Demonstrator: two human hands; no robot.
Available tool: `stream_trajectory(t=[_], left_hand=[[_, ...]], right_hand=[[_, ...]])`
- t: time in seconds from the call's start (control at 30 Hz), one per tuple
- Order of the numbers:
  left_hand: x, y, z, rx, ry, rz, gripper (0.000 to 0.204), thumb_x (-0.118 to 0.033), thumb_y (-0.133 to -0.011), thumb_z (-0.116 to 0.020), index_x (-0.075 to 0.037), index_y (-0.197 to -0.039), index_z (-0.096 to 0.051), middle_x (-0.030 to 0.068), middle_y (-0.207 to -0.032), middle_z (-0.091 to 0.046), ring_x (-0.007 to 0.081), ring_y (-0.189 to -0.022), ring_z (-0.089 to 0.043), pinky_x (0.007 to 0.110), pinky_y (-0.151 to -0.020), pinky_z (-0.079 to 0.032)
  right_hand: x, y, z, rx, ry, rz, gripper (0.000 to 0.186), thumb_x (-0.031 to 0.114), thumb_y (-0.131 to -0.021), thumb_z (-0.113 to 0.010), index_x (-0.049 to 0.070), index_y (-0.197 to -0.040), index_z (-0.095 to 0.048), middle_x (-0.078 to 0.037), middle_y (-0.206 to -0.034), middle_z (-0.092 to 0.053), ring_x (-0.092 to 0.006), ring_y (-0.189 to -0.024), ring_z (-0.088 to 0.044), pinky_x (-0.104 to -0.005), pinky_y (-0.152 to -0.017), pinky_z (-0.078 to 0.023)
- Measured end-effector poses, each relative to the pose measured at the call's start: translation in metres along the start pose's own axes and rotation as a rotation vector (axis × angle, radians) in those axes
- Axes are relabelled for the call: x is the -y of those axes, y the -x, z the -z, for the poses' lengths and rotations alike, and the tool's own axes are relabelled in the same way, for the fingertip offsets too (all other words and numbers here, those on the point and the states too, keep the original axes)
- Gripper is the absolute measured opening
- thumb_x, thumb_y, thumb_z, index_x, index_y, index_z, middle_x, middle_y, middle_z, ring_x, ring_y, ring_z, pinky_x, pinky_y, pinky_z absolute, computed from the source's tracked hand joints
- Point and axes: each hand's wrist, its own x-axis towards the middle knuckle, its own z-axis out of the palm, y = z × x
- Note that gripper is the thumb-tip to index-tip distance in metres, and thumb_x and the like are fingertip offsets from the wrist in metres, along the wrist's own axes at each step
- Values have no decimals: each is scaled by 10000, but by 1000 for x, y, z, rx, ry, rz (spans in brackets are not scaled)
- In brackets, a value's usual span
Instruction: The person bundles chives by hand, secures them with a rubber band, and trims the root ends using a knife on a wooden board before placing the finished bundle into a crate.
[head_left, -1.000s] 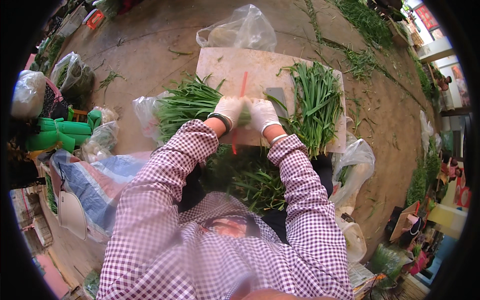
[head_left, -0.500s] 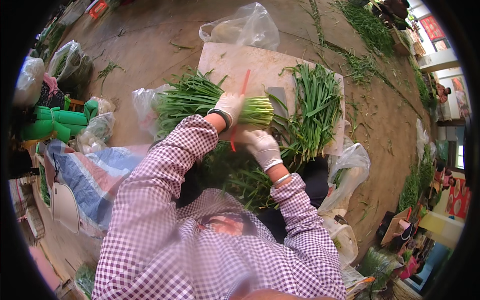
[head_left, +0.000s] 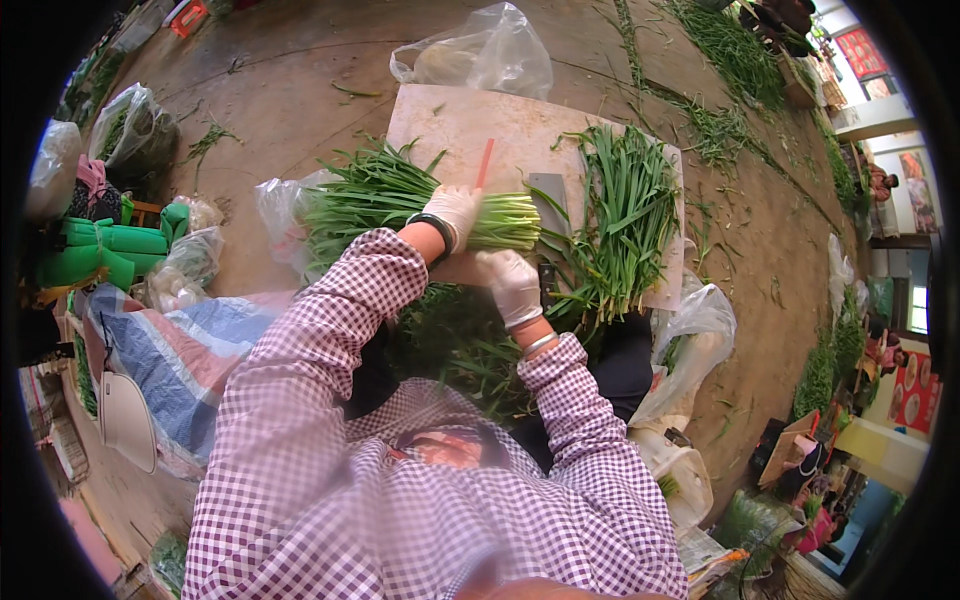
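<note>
Grip: left hand [head_left: 452,212] in a white glove is closed around a bundle of green chives [head_left: 400,205], near its pale cut ends, pinning it on the wooden board [head_left: 450,125].
Other hand: right hand [head_left: 512,285], also gloved, rests curled at the near edge of the board beside a dark handle; whether it actually clasps the handle I cannot tell.
Knife: a broad cleaver blade [head_left: 550,200] lies flat on the board, just beyond the bundle's stem ends.
Loose pile: more chives [head_left: 625,215] lie unbundled on the right part of the board.
Tie: a thin red strip [head_left: 485,162] sticks up behind the left hand (probably a band).
Progress: one bundle looks gathered with even ends; the loose pile seems left to sort, so I judge the work partway.
Scraps: trimmings [head_left: 460,345] lie below the board.
</note>
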Motion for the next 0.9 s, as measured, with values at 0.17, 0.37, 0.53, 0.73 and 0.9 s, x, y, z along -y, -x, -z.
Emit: stream_trajectory(t=[0.17, 0.37, 0.53, 0.73, 0.9], left_hand=[[2, 0, 9, 74, -28, -70, 834, -275, -582, -825, -3, -1277, -454, 184, -1145, -591, 333, -1126, -564, 413, -966, -432], [6, 8, -10, -107, 29, -54, 718, -339, -735, -747, -6, -1296, -448, 192, -1113, -586, 343, -1063, -566, 428, -938, -419], [0, 11, -11, -157, 12, -3, 755, -408, -730, -760, 0, -1286, -455, 192, -1096, -594, 344, -1037, -575, 426, -936, -424], [-3, 15, -6, -146, 16, -1, 817, -413, -718, -775, 21, -1320, -435, 190, -1098, -591, 333, -1053, -568, 421, -956, -411], [-3, 17, -7, -148, 8, -1, 859, -407, -704, -791, 33, -1342, -421, 192, -1103, -587, 331, -1073, -561, 417, -973, -398]], right_hand=[[-5, -42, 1, -10, 84, 54, 47, 149, -846, -668, 114, -869, -646, -67, -762, -602, -248, -696, -615, -370, -623, -504], [-8, -68, 14, -59, -224, -193, 155, 207, -841, -710, 62, -892, -692, -118, -803, -641, -293, -747, -633, -378, -697, -513], [-51, -73, 51, 28, -137, -637, 110, 162, -779, -755, 63, -819, -731, -87, -850, -630, -270, -822, -611, -363, -764, -502], [-54, -78, 52, 326, 129, -515, 176, 234, -728, -784, 111, -850, -758, -60, -900, -635, -257, -981, -576, -370, -884, -482], [-50, -91, 54, 502, 235, -521, 199, 270, -738, -778, 129, -878, -768, -75, -948, -643, -260, -1007, -591, -374, -902, -487]])
